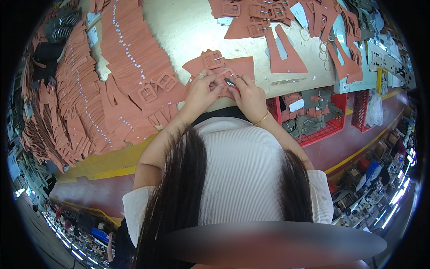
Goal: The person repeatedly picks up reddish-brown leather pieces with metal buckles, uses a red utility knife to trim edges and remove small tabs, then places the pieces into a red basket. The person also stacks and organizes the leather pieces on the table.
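Coral-coloured cut pieces lie on the table in front of me, with a square covered buckle at their far side. My left hand is closed in a pinch at the near part of these pieces, just below the buckle; its fingertips hide what exactly they grip. My right hand is closed around a small red-and-black hand tool, whose tip points toward the left hand. Another buckle, partly hidden, sits between the hands.
Long overlapping rows of coral pieces cover the table's left. More buckled straps lie at the far right, beside a flat coral piece and metal rings. A red crate with grey-green and coral straps stands at the right, below the table edge.
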`<action>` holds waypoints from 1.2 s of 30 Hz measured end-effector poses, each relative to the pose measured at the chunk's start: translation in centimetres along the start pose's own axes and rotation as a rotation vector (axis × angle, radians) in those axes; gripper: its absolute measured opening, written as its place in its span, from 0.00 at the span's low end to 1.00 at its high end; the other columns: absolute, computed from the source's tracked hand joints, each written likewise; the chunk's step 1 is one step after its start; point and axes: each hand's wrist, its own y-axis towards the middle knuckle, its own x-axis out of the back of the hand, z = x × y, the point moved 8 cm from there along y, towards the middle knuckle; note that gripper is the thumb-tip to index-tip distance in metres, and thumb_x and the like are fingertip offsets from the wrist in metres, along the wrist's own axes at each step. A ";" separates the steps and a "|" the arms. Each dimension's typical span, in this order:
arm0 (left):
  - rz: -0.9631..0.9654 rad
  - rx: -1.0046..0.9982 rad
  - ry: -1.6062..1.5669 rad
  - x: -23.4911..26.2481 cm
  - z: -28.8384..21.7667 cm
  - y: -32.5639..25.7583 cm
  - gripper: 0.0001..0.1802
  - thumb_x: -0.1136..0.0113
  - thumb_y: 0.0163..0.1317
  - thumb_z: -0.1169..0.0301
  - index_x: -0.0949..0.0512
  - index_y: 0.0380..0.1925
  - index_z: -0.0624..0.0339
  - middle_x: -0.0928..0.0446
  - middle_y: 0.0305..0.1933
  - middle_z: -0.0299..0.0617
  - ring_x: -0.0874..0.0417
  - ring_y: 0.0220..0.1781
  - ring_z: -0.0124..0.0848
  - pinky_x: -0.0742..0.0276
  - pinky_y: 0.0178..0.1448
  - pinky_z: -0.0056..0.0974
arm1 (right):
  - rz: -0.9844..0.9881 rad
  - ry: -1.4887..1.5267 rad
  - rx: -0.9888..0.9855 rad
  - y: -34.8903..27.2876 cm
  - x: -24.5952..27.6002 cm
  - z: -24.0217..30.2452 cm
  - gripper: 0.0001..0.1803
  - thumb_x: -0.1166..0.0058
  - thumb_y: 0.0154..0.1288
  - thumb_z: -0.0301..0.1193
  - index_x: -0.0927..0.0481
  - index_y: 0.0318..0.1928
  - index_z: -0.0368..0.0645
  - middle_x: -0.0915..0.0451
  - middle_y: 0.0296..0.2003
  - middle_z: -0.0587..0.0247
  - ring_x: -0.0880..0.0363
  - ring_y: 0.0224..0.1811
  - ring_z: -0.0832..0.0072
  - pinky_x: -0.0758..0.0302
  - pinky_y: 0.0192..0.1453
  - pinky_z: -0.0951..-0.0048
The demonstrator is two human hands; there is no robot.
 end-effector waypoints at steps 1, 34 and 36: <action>-0.005 -0.012 0.025 0.0 -0.1 0.0 0.07 0.36 0.55 0.73 0.20 0.29 0.67 0.26 0.33 0.42 0.24 0.32 0.32 0.26 0.37 0.34 | -0.002 -0.007 -0.005 0.0 -0.1 0.0 0.13 0.41 0.59 0.33 0.21 0.45 0.46 0.24 0.38 0.64 0.19 0.29 0.62 0.21 0.30 0.64; 0.277 0.122 -0.141 -0.9 2.6 1.0 0.05 0.38 0.57 0.74 0.20 0.30 0.66 0.27 0.36 0.40 0.25 0.38 0.31 0.28 0.44 0.34 | 0.085 0.237 -0.127 0.5 -1.8 -1.9 0.16 0.40 0.59 0.29 0.21 0.49 0.46 0.25 0.35 0.57 0.21 0.35 0.61 0.23 0.39 0.65; 0.374 0.149 -0.363 0.1 2.6 1.2 0.07 0.37 0.59 0.72 0.20 0.33 0.66 0.27 0.36 0.37 0.25 0.40 0.29 0.30 0.47 0.32 | 0.060 0.345 -0.130 0.4 -1.6 -2.4 0.17 0.39 0.59 0.29 0.21 0.50 0.44 0.24 0.35 0.56 0.22 0.36 0.61 0.24 0.41 0.66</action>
